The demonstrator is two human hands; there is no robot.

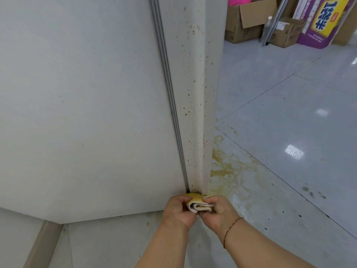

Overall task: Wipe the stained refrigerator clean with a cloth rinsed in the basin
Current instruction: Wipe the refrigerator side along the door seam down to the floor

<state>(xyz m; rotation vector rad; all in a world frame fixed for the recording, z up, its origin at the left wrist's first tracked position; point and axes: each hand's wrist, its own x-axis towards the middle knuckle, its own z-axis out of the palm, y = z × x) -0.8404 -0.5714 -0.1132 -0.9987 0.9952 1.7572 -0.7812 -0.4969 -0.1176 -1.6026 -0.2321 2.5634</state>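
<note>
The white refrigerator (87,113) fills the left and middle of the head view. Its door edge (195,105) is speckled with brown-orange stains from top to bottom. A folded cloth (199,205), yellow on top and whitish on its folds, is held at the foot of that edge. My left hand (178,211) grips the cloth's left side. My right hand (218,211), a thin cord bracelet on its wrist, pinches the right side. The basin is not in view.
A yellowish wet stain (229,167) spreads over the glossy grey floor tiles just right of the refrigerator's base. Cardboard boxes (247,20), a purple and yellow box (324,22), a plastic bottle (267,26) and a leaning metal bar stand at the far upper right.
</note>
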